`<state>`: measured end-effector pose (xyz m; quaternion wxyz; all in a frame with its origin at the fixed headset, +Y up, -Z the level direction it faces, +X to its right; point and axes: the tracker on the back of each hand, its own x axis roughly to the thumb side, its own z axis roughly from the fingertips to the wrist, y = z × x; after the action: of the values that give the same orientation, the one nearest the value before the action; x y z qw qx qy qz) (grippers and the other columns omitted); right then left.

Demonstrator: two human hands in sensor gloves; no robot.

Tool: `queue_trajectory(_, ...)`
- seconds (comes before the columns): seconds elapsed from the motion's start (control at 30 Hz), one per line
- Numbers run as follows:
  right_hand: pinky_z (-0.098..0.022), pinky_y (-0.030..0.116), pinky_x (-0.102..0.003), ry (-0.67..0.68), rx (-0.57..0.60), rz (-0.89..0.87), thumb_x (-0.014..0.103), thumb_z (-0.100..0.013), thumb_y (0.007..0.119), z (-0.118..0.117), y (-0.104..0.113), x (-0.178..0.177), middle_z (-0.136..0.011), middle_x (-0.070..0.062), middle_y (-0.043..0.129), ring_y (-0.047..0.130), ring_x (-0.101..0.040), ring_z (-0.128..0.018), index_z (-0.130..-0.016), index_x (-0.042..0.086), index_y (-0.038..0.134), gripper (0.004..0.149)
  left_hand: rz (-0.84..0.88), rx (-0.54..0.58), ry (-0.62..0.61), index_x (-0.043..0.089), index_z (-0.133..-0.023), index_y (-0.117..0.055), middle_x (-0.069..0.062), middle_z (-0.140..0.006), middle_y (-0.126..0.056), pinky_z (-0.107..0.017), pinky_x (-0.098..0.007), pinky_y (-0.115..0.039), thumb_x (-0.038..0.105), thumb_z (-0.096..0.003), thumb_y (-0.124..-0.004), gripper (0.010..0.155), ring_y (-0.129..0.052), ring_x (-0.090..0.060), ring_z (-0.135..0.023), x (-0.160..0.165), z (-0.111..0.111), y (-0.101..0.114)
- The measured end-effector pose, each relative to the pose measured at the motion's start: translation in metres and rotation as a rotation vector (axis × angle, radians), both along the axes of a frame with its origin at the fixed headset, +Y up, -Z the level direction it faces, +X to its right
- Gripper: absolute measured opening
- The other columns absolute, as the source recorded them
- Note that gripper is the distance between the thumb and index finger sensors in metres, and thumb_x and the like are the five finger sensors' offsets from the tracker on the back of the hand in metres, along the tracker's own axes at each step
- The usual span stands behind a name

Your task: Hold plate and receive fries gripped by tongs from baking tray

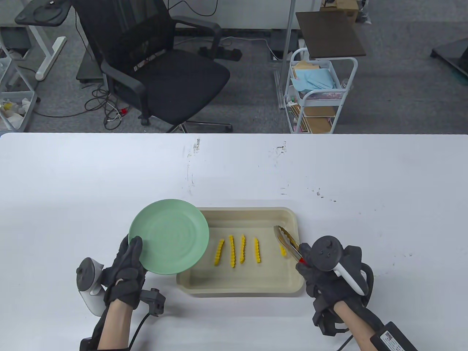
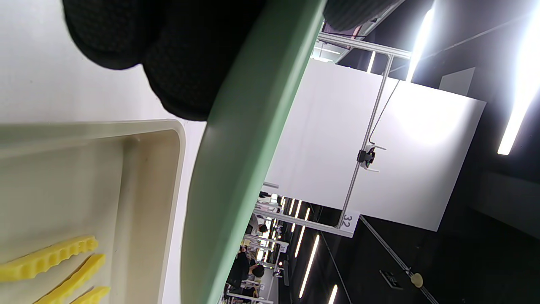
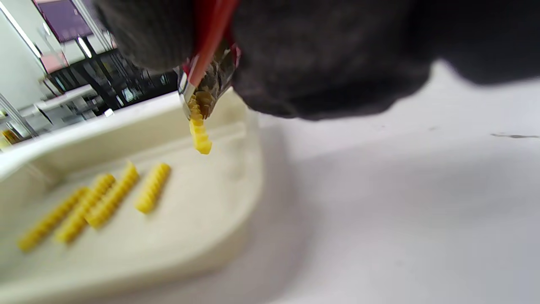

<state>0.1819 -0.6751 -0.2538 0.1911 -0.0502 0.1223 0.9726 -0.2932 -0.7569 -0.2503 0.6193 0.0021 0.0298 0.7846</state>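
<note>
My left hand grips the near-left rim of a green plate and holds it over the left end of the cream baking tray; the plate is empty. The plate's edge and the tray corner show in the left wrist view. My right hand grips metal tongs with red handles. The tongs pinch a yellow crinkle fry above the tray's right end. Several more fries lie in a row on the tray floor.
The white table stretches beyond the tray. A black office chair and a white trolley stand behind the table's far edge.
</note>
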Motion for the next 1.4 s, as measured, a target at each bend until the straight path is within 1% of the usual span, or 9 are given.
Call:
queue_trajectory(0.1, 0.003, 0.091, -0.038, 0.012, 0.031, -0.098, 0.045, -0.044, 0.071, -0.002, 0.017, -0.005, -0.060, -0.017, 0.094, 0.100, -0.019, -0.008, -0.095, 0.030, 0.058, 0.055, -0.002, -0.006, -0.010, 0.003, -0.109, -0.027, -0.013, -0.091, -0.067, -0.050, -0.057, -0.071, 0.038, -0.0649, -0.050, 0.061, -0.091, -0.029, -0.061, 0.001, 0.000, -0.001)
queue_trajectory(0.23, 0.003, 0.091, -0.038, 0.080, 0.082, -0.198, 0.045, -0.044, 0.071, -0.003, 0.043, -0.029, -0.060, -0.018, 0.093, 0.100, -0.020, -0.008, -0.095, 0.030, 0.058, 0.055, -0.003, -0.021, -0.029, 0.003, -0.109, -0.026, -0.013, -0.091, -0.067, -0.050, -0.057, -0.071, 0.038, -0.0649, -0.050, 0.061, -0.091, -0.030, -0.061, 0.005, -0.002, -0.003)
queue_trajectory(0.4, 0.003, 0.091, -0.039, 0.212, 0.093, -0.248, 0.045, -0.044, 0.071, -0.006, 0.066, -0.083, -0.061, -0.018, 0.093, 0.100, -0.020, -0.009, -0.096, 0.029, 0.058, 0.055, -0.016, -0.056, -0.072, 0.002, -0.108, -0.025, -0.013, -0.091, -0.066, -0.050, -0.057, -0.071, 0.037, -0.0647, -0.050, 0.061, -0.091, -0.030, -0.061, 0.009, -0.002, -0.006)
queue_trajectory(0.57, 0.003, 0.091, -0.039, 0.296, 0.083, -0.119, 0.045, -0.044, 0.071, -0.011, 0.063, -0.130, -0.061, -0.018, 0.093, 0.100, -0.020, -0.009, -0.096, 0.030, 0.058, 0.055, -0.019, -0.079, -0.117, 0.002, -0.108, -0.025, -0.014, -0.091, -0.067, -0.050, -0.057, -0.072, 0.037, -0.0647, -0.050, 0.062, -0.092, -0.030, -0.060, 0.013, -0.004, -0.008)
queue_trajectory(0.73, 0.002, 0.091, -0.039, 0.319, 0.107, 0.013, 0.046, -0.044, 0.071, -0.017, 0.055, -0.154, -0.061, -0.018, 0.093, 0.100, -0.020, -0.009, -0.096, 0.030, 0.057, 0.055, -0.018, -0.081, -0.138, 0.002, -0.109, -0.026, -0.014, -0.090, -0.067, -0.050, -0.057, -0.072, 0.038, -0.0647, -0.050, 0.062, -0.092, -0.030, -0.060, 0.015, -0.004, -0.008)
queue_trajectory(0.93, 0.000, 0.090, -0.040, 0.337, 0.106, 0.092, 0.047, -0.044, 0.071, -0.022, 0.046, -0.168, -0.063, -0.017, 0.092, 0.099, -0.021, -0.011, -0.096, 0.030, 0.056, 0.057, -0.026, -0.066, -0.145, 0.002, -0.109, -0.026, -0.014, -0.090, -0.067, -0.050, -0.057, -0.071, 0.038, -0.0649, -0.050, 0.061, -0.092, -0.030, -0.060, 0.015, -0.004, -0.008)
queue_trajectory(1.1, -0.005, 0.088, -0.041, 0.363, 0.128, 0.151, 0.051, -0.043, 0.069, -0.021, 0.045, -0.170, -0.067, -0.017, 0.089, 0.098, -0.021, -0.015, -0.098, 0.029, 0.052, 0.062, -0.013, -0.057, -0.136, 0.002, -0.109, -0.027, -0.014, -0.090, -0.068, -0.049, -0.057, -0.072, 0.038, -0.0649, -0.050, 0.061, -0.092, -0.029, -0.059, 0.015, -0.004, -0.007)
queue_trajectory(1.23, -0.008, 0.087, -0.041, 0.346, 0.149, 0.103, 0.057, -0.042, 0.067, -0.019, 0.051, -0.161, -0.073, -0.019, 0.084, 0.097, -0.021, -0.020, -0.101, 0.023, 0.045, 0.071, -0.019, -0.055, -0.128, 0.002, -0.109, -0.027, -0.014, -0.090, -0.068, -0.050, -0.057, -0.071, 0.038, -0.0648, -0.050, 0.061, -0.092, -0.029, -0.060, 0.014, -0.004, -0.007)
queue_trajectory(1.4, -0.011, 0.087, -0.042, 0.265, 0.167, 0.080, 0.057, -0.042, 0.065, -0.020, 0.058, -0.133, -0.077, -0.021, 0.080, 0.096, -0.023, -0.024, -0.102, 0.020, 0.040, 0.075, -0.022, -0.055, -0.116, 0.002, -0.109, -0.026, -0.014, -0.090, -0.067, -0.050, -0.057, -0.071, 0.038, -0.0648, -0.050, 0.061, -0.091, -0.030, -0.060, 0.013, -0.004, -0.007)
